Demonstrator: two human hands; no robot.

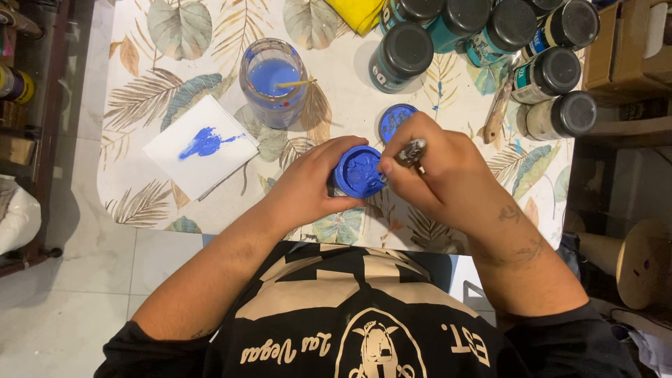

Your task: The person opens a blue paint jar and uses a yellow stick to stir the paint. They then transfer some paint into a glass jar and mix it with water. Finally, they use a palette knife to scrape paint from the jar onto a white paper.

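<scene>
Blue round piece held at centre, brush tip on it.

I see my left hand (311, 187) curled shut around the blue round piece (358, 171), while my right hand (437, 171) pinches a brush (409, 152) closed against its 3 o'clock edge. A blue lid (396, 120) lies at 1 o'clock, a jar of blue water (274, 82) at 11, a paint-smeared white paper (201, 145) at 9, paint bottles (553, 73) at 2, all on the leaf-print table (140, 91).

A jar of blue water (273, 80), a paint-smeared white paper (201, 145) and dark-lidded paint bottles (490, 42) sit on the leaf-patterned table (140, 105).
</scene>
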